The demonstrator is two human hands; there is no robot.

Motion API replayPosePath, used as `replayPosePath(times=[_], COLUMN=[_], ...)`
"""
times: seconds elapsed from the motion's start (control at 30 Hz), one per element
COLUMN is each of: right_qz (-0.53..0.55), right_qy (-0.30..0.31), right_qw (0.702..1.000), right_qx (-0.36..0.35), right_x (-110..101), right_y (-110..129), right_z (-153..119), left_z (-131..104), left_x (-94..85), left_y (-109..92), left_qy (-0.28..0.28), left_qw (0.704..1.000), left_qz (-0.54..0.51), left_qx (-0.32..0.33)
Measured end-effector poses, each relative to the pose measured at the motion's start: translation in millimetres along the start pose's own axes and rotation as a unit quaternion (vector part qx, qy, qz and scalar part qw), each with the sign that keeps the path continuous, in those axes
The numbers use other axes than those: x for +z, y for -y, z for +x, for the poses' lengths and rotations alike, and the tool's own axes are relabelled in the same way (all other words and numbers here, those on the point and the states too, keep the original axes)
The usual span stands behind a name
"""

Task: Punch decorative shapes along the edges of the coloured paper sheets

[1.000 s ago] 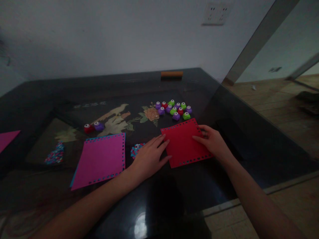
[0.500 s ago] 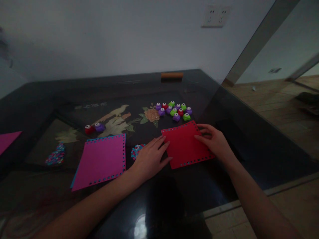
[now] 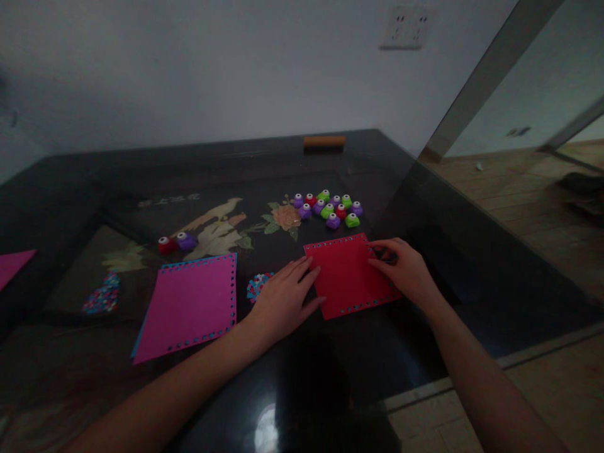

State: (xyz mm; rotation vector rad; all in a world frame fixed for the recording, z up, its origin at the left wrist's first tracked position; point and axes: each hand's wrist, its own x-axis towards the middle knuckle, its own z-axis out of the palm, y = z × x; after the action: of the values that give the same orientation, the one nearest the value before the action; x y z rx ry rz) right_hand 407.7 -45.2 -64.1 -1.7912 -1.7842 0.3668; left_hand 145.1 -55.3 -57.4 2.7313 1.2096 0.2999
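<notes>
A red paper sheet [image 3: 346, 274] with punched holes along its edges lies flat on the dark glass table [image 3: 70, 182]. My left hand [image 3: 283, 302] rests flat with fingertips on the sheet's left edge. My right hand [image 3: 406, 270] lies on the sheet's right side, its fingers at the upper right corner. A small heap of punched paper bits [image 3: 257, 284] lies just left of my left hand. A cluster of small purple, green and red craft punches [image 3: 328, 209] sits behind the red sheet.
A pink sheet [image 3: 191, 305] with punched edges lies on a blue one at the left. A red and a purple punch [image 3: 177, 242] sit behind it. More paper bits [image 3: 100, 297] lie at far left, near another pink sheet [image 3: 12, 264]. An orange block [image 3: 324, 141] sits by the wall.
The red sheet has turned slightly and slid a little toward the left under both hands. My right hand's fingers moved up to its upper right corner.
</notes>
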Motion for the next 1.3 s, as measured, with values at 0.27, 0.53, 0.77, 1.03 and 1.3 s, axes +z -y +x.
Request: replayPosePath(times=[0.27, 0.53, 0.77, 1.03, 1.3], right_qz=[-0.012, -0.013, -0.001, 0.007, 0.008], right_qy=[0.006, 0.002, 0.008, -0.001, -0.015], right_qw=[1.0, 1.0, 1.0, 1.0, 1.0], right_qx=[-0.008, -0.009, 0.007, 0.001, 0.024], right_x=[0.5, 0.5, -0.7, -0.5, -0.5], right_y=[0.1, 0.4, 2.5, -0.6, -1.4], right_z=[-0.1, 0.0, 0.3, 1.1, 2.5], left_z=[0.5, 0.6, 2.3, -41.1, -109.1], left_x=[-0.8, -5.4, -25.6, -44.5, -51.1], left_y=[-0.2, 0.4, 10.0, 59.9, 143.7], left_qy=[-0.002, -0.009, -0.043, -0.064, -0.128], left_qw=[1.0, 1.0, 0.999, 0.997, 0.975], left_qz=[-0.004, 0.006, 0.001, -0.04, -0.009], left_qx=[0.0, 0.001, 0.006, -0.019, -0.18])
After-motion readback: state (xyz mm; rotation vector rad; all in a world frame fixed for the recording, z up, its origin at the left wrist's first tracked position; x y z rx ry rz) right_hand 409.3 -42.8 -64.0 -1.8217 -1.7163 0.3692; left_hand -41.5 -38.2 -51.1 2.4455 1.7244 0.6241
